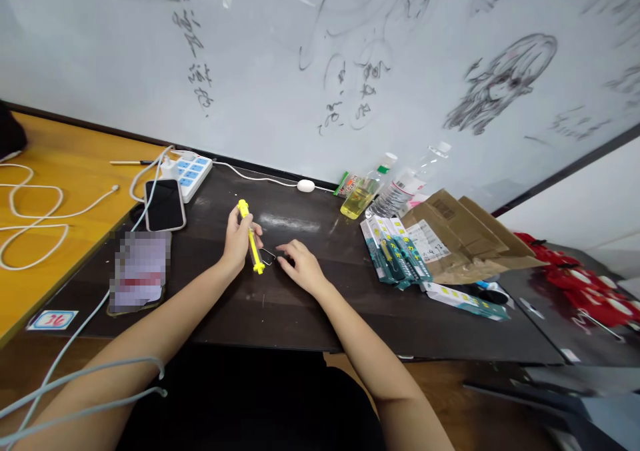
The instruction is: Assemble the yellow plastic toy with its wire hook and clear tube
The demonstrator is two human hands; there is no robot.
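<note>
In my left hand (236,239) is a bright yellow rod-shaped plastic piece (254,247) with wider ends, tilted above the dark desk. My fingers and thumb are closed around its upper middle. Just right of it lies a small thin metal frame (269,258), its far side partly hidden behind the yellow piece. My right hand (301,268) rests low over the desk beside this frame, thumb and forefinger apart. Nothing shows between them, and I cannot tell whether the fingertips touch the frame.
To the right are several teal and white boxes (390,247), an opened cardboard package (450,227), an oil-coloured bottle (363,194) and a clear bottle (395,194). At left lie two phones (165,204), cables and a power strip (195,174). A whiteboard (260,71) borders the back.
</note>
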